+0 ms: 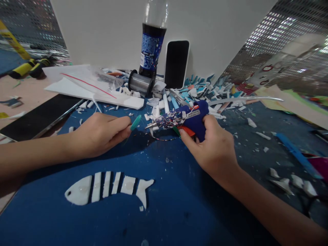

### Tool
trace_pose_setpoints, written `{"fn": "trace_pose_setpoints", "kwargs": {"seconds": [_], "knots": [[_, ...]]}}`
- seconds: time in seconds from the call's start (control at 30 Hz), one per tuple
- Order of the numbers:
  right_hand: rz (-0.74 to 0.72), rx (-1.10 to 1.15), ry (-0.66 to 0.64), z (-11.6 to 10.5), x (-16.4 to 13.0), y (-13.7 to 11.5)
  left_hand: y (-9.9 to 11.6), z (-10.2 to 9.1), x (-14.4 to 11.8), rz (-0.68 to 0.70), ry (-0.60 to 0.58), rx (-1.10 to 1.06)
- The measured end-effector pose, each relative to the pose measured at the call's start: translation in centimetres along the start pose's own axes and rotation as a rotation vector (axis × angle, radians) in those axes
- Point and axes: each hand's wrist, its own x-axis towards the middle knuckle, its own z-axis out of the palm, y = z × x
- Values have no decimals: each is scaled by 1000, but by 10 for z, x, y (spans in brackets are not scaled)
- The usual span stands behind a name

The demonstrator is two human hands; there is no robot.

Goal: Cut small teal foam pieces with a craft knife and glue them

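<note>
My left hand (pixel 102 133) pinches a small teal piece (pixel 136 122), probably foam, which sticks out past the fingertips. In my right hand (pixel 215 147) is a blue hot glue gun (pixel 196 118), its metal nozzle pointing left towards the teal piece, apart from it. Bits of scrap cling to its barrel, and a clear glue stick (pixel 246 99) runs out of its back. Below both hands, white pieces form a fish on the blue surface: a head (pixel 79 190) with an eye hole, several body strips (pixel 107 184) and a tail (pixel 144 191), with gaps between them.
White and teal scraps (pixel 194 91) are heaped at the back. Behind them stand a cola bottle (pixel 151 48) and a phone (pixel 176 63) leaning on a white board (pixel 107 30). A wire spool (pixel 140 83), a white sheet (pixel 102 90) and a dark tablet (pixel 38 118) lie left.
</note>
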Motion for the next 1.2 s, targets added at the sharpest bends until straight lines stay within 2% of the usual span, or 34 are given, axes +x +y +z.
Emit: {"fn": "trace_pose_setpoints", "kwargs": {"seconds": [0.7, 0.97, 1.2], "knots": [[3, -30, 28, 0, 0, 0, 3, -6, 5, -10, -6, -161], [-1, -52, 62, 2, -1, 2, 1, -2, 4, 12, 92, -145], [26, -62, 66, 0, -1, 2, 1, -5, 5, 10, 86, -120]]}}
